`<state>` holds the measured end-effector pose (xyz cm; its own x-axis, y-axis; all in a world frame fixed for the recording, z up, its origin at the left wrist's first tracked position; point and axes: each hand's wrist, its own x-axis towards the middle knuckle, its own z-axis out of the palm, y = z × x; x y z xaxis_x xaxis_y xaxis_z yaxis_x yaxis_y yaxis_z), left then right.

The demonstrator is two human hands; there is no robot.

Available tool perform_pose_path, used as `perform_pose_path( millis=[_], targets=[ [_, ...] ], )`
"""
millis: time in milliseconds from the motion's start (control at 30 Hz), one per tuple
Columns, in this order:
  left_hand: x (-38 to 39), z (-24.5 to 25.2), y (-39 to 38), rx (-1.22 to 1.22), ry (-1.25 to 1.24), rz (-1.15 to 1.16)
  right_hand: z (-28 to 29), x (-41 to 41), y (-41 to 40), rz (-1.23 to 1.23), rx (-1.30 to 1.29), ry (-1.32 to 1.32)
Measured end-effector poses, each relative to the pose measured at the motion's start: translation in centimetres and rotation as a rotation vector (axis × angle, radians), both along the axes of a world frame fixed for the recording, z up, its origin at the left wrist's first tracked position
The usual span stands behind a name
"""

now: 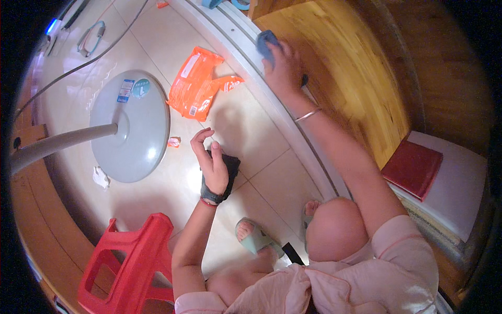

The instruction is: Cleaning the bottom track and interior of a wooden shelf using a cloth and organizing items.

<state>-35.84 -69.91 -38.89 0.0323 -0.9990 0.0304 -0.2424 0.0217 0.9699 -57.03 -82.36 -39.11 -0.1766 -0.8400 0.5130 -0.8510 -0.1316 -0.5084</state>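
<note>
My right hand (284,66) is stretched out over the metal sliding-door track (243,51) and grips a blue-grey object (266,45), perhaps a cloth or a brush; blur hides its exact kind. A small dark thing shows just beside the wrist. Above the tiled floor, my left hand (211,163) hangs with its fingers apart and slightly curled, holding nothing. Behind it lies a black object (233,170), partly hidden by the hand. An orange plastic packet (194,86), like a wipes pack, lies on the tiles between the track and a round grey stand base (145,117).
A red plastic stool (133,259) stands at lower left. A dark cable (94,59) crosses the upper left. Scraps lie near the base, including a crumpled white one (100,177). At right, a dark red book (415,168) rests on a pale surface beside wooden boards (353,78).
</note>
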Motion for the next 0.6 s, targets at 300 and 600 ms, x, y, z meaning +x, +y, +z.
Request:
perform_pose_path(
  millis=[300, 600],
  targets=[
    [1.0, -1.2, 0.2, -0.099, -0.096, 0.038, 2.5, 1.5, 5.6, 0.607, 0.203, -0.407],
    [-1.4, -0.4, -0.3, -0.008, -0.026, 0.019, -1.9, 0.3, 5.2, 0.648, 0.213, -0.249]
  ],
)
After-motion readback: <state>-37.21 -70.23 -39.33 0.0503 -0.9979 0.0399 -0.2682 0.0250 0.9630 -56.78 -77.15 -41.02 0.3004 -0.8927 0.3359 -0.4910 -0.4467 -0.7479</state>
